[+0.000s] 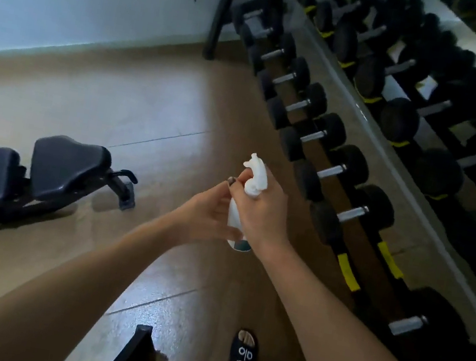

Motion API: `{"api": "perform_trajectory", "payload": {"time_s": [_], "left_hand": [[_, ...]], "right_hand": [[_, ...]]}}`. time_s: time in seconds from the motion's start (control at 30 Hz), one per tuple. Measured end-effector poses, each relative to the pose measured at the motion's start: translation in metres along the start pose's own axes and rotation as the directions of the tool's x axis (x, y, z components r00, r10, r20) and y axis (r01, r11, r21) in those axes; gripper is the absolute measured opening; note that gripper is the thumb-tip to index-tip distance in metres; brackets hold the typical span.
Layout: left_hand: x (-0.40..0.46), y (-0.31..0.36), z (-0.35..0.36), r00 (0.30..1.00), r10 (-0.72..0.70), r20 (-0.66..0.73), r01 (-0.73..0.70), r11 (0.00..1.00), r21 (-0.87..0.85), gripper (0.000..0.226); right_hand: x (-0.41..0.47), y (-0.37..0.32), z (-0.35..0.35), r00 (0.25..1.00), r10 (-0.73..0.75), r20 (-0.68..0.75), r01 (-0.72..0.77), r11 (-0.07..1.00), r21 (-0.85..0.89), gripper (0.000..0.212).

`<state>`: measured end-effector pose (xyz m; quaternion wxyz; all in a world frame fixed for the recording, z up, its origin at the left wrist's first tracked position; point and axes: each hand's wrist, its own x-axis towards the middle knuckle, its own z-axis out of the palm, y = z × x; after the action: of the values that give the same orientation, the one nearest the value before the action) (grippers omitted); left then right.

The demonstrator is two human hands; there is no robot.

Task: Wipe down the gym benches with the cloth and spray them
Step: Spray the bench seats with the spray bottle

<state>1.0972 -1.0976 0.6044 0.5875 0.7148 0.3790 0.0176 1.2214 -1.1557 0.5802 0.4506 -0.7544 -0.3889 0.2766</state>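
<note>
Both bare forearms are extended forward and brought together at the white plastic spray bottle [247, 201]. The bottle's neck is gripped by the right hand [262, 213]; its body is cupped from the left by the left hand [209, 213].

white "alo" logo on the black slide sandal [244, 354], smaller print beneath it too blurred to read

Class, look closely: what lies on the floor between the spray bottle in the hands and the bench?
Head view: only bare floor separates the spray bottle from the bench.
</note>
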Motion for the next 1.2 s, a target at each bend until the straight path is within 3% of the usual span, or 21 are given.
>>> {"api": "perform_trajectory", "payload": {"time_s": [0.13, 0.3, 0.47, 0.77, 0.97, 1.2], "left_hand": [[0.067, -0.031, -0.075, 0.973, -0.096, -0.207, 0.103, 0.994, 0.021, 0.038], [0.144, -0.074, -0.181, 0.875, -0.235, -0.423, 0.2, 0.972, -0.126, 0.025], [0.228, -0.099, -0.295, 0.808, -0.251, -0.534, 0.173, 0.966, -0.192, 0.011], [0.317, -0.105, -0.505, 0.691, -0.359, -0.627, 0.19, 0.928, -0.32, 0.018], [0.374, -0.136, -0.636, 0.534, -0.444, -0.72, 0.128, 0.884, -0.449, 0.025], [0.364, -0.204, -0.775, 0.263, -0.6, -0.756, 0.06, 0.792, -0.608, 0.012]], "right_hand": [[0.104, -0.029, 0.036, 0.992, -0.056, 0.116, 0.064, 0.996, -0.068, 0.022], [0.219, -0.064, 0.101, 0.942, -0.133, 0.309, 0.165, 0.983, -0.08, 0.019], [0.341, -0.098, 0.184, 0.871, -0.175, 0.459, 0.216, 0.976, -0.037, 0.009], [0.542, -0.203, 0.342, 0.753, -0.292, 0.59, 0.324, 0.945, 0.053, 0.01], [0.66, -0.264, 0.472, 0.601, -0.363, 0.711, 0.415, 0.903, 0.111, 0.011], [0.729, -0.353, 0.627, 0.389, -0.363, 0.847, 0.42, 0.888, 0.188, 0.014]]}}
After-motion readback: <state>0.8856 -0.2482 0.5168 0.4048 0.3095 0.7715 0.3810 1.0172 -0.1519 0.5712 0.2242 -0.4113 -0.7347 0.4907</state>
